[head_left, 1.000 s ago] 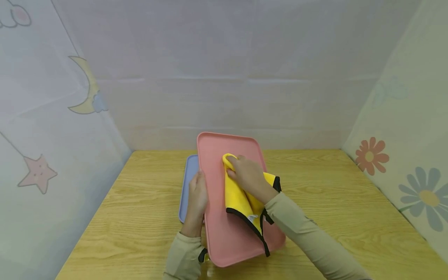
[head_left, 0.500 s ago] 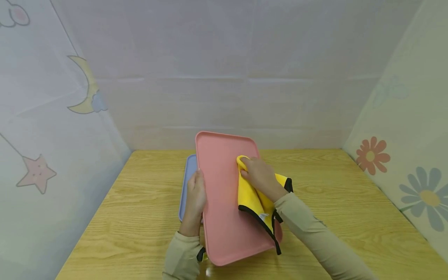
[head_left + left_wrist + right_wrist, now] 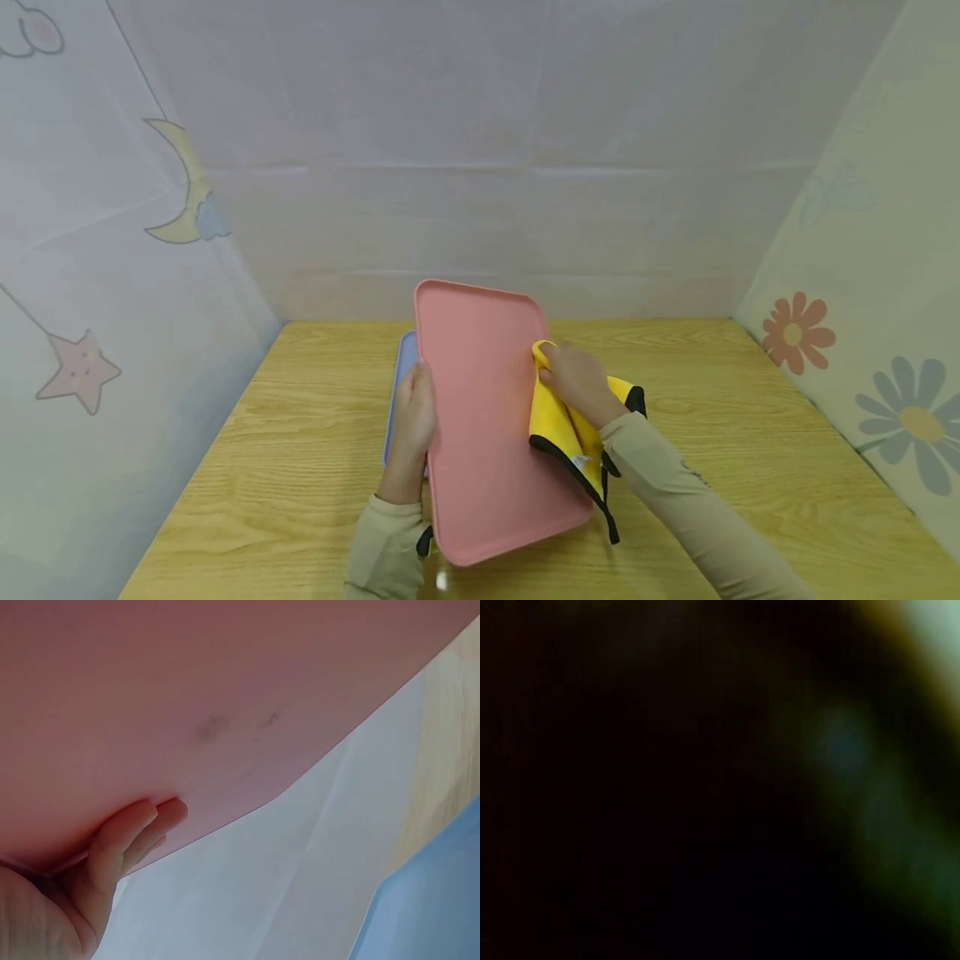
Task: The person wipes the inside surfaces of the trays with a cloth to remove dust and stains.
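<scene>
A pink tray is held up at a tilt over the table, its rimmed inner side facing me. My left hand grips its left edge, and in the left wrist view the fingers lie against the tray's underside, which has dark smudges. My right hand holds a bunched yellow cloth with black trim over the tray's right edge. The cloth's lower corners hang loose past that edge. The right wrist view is almost wholly dark and blurred.
A blue tray lies on the wooden table behind the pink one, mostly hidden by it. A small black-edged bit of fabric shows by the left sleeve. Pale printed sheets enclose the table at the back and sides.
My right hand has slid the yellow cloth rightward across the pink tray, from near its middle to the right edge. The tray, in my left hand, has shifted slightly left.
</scene>
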`<state>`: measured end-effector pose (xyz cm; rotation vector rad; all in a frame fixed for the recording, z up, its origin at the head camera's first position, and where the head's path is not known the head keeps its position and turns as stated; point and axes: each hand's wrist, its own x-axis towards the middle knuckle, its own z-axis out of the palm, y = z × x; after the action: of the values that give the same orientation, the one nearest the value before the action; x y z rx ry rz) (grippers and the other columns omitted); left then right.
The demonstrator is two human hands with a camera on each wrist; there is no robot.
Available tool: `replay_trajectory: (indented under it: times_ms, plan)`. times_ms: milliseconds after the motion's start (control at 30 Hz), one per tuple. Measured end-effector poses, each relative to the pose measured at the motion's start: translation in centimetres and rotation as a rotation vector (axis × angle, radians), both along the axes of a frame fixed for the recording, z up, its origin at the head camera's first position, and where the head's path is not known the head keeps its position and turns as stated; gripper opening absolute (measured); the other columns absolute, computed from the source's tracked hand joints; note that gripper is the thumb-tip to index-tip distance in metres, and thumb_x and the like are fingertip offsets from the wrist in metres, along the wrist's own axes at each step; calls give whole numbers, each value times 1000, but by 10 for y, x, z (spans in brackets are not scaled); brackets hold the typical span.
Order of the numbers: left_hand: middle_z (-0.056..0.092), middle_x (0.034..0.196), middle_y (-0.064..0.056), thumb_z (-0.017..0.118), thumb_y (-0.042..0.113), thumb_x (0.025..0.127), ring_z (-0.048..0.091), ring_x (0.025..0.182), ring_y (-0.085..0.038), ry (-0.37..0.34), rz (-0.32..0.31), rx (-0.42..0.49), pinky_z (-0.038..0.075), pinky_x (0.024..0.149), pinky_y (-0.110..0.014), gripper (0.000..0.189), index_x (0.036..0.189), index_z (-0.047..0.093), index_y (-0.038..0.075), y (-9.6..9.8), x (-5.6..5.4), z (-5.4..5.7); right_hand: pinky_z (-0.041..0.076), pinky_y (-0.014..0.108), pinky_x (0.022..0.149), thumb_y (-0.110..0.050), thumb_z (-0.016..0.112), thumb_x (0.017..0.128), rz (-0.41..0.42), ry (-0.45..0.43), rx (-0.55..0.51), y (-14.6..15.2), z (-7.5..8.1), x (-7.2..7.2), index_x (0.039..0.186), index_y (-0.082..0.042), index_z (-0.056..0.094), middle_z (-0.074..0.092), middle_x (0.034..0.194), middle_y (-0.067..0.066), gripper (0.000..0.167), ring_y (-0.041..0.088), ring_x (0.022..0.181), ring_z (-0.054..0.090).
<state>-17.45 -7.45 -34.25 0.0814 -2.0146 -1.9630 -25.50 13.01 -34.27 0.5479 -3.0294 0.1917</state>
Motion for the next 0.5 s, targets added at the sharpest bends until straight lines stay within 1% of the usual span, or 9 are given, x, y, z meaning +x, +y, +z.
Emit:
replay_trajectory:
  times_ms: [67, 167, 267, 367, 500]
  plan:
    - [53, 82, -12, 25, 21, 100, 48, 76, -16, 4, -16, 2, 40, 70, -32, 42, 104, 53, -11, -1, 0, 0, 35, 29, 44, -18, 58, 87, -6, -7, 6, 3, -2, -1, 107, -7, 56, 48, 69, 8, 24, 21, 57, 45]
    - [54, 84, -13, 25, 22, 100, 49, 78, -17, -3, -22, -8, 41, 71, -32, 43, 106, 53, -11, 0, 0, 0, 34, 29, 44, -18, 58, 86, 1, -7, -13, 5, -4, -2, 106, -6, 56, 48, 68, 8, 23, 21, 57, 45]
    - [53, 83, -12, 26, 21, 100, 48, 77, -17, -8, -11, -20, 40, 71, -32, 43, 105, 53, -11, 0, 0, 1, 32, 28, 43, -17, 57, 85, -1, -10, -58, 7, -6, -2, 107, -5, 56, 46, 67, 8, 25, 20, 54, 42]
    - [52, 80, -11, 26, 21, 99, 48, 74, -16, -8, -8, -9, 40, 68, -32, 42, 103, 53, -11, 2, -1, 2, 28, 27, 42, -17, 56, 85, -11, -20, -107, 8, -7, -2, 110, -4, 55, 43, 62, 7, 28, 19, 49, 38]
    - [52, 80, -11, 26, 21, 99, 48, 74, -15, -13, -8, -1, 41, 68, -31, 42, 104, 53, -11, 3, -1, 3, 26, 25, 41, -19, 56, 86, -15, -20, -151, 9, -6, 0, 109, -2, 55, 40, 58, 6, 30, 17, 46, 36]
